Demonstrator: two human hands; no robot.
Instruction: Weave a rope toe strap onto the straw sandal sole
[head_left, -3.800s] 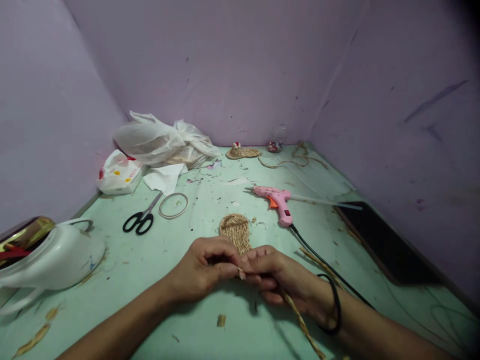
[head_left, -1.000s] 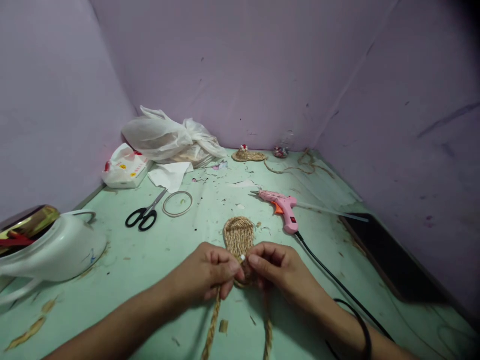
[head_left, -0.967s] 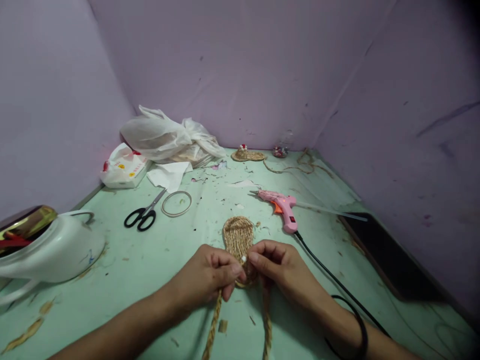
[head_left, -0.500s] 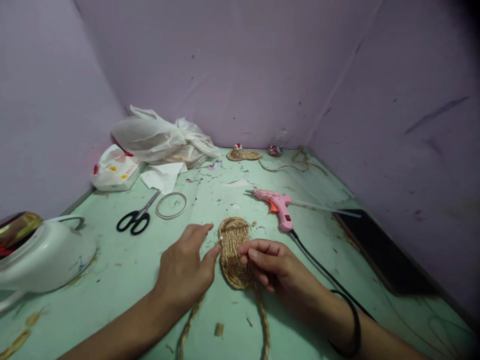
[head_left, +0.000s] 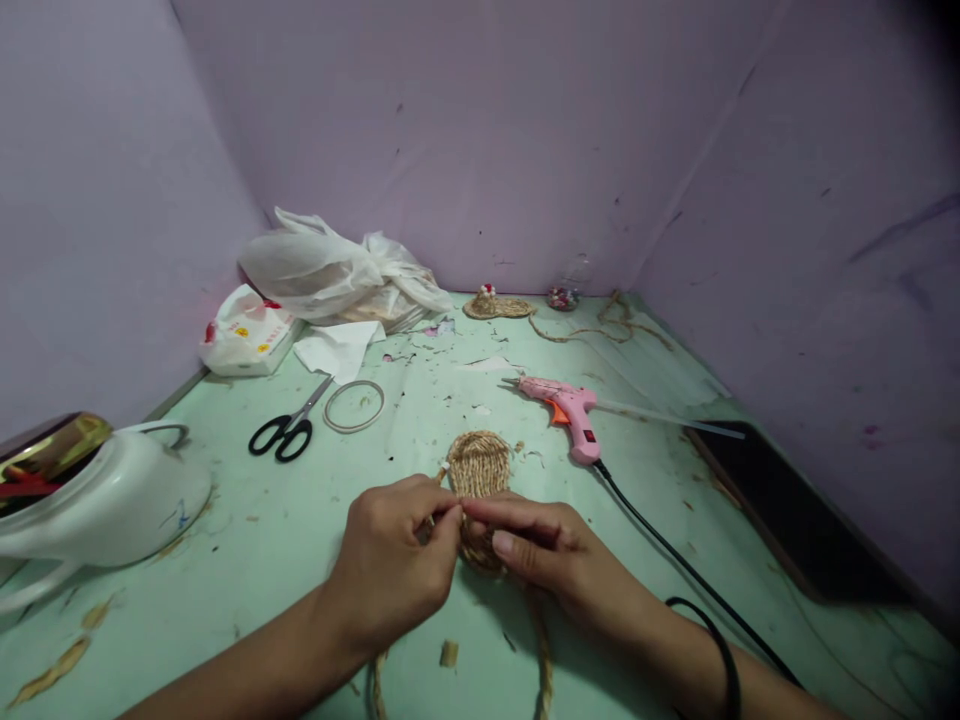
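Observation:
A small shoe-sole-shaped piece of coiled straw rope (head_left: 480,462) lies on the table in front of me, its lower half largely covered by my hands. My left hand (head_left: 405,555) is closed at its left edge, thumb and forefinger pinching the straw rope (head_left: 441,476) that runs along there. From beneath that hand the rope's tail comes out toward me. My right hand (head_left: 551,555) grips the sole from the right, with fingers across its middle and thumb near its right edge. The fingertips of both hands meet. Another rope end (head_left: 543,665) trails below the sole.
A pink glue gun (head_left: 566,405) with a black cord lies at the right, near a dark phone-like slab (head_left: 802,520). Scissors (head_left: 289,425), a ring (head_left: 354,407), tissues (head_left: 251,335) and a white pot (head_left: 112,500) are on the left. A finished-looking straw slipper (head_left: 496,305) sits at the back.
My left hand has gone from spread fingers to a pinch on the rope at the sole's edge. My right hand has shifted left across the sole. The view has moved slightly.

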